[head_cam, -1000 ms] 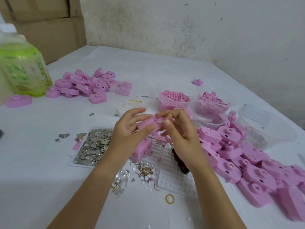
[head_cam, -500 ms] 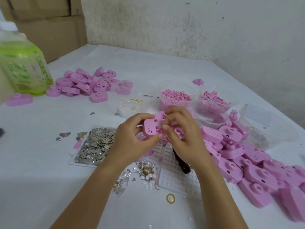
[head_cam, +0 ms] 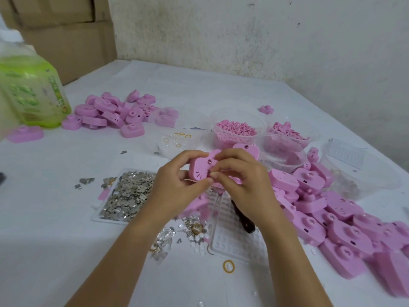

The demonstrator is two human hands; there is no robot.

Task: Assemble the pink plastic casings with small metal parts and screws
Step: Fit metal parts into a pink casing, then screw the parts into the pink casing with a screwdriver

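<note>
A pink plastic casing (head_cam: 202,167) with a cat-face front is held up over the middle of the table. My left hand (head_cam: 177,189) grips its left side, thumb below and fingers curled over the top. My right hand (head_cam: 241,180) curls round its right side, fingertips pressed on its lower front edge. A tray of small silver metal parts (head_cam: 126,196) lies just left of my hands. A large pile of pink casings (head_cam: 332,213) spreads to the right. Small screws and clear bits (head_cam: 190,231) are scattered below my hands.
A second pile of pink casings (head_cam: 110,114) sits far left beside a green bottle (head_cam: 31,94). Clear tubs of pink pellets (head_cam: 236,131) and pink pieces (head_cam: 287,134) stand behind. A clear grid tray (head_cam: 234,235) and a dark tool handle (head_cam: 243,220) lie below my right hand. Cardboard boxes (head_cam: 66,34) stand back left.
The casing has been turned from edge-on to face-up, so its cat-face front now shows. Both hands stay on it, and my right fingers have shifted onto its lower front edge.
</note>
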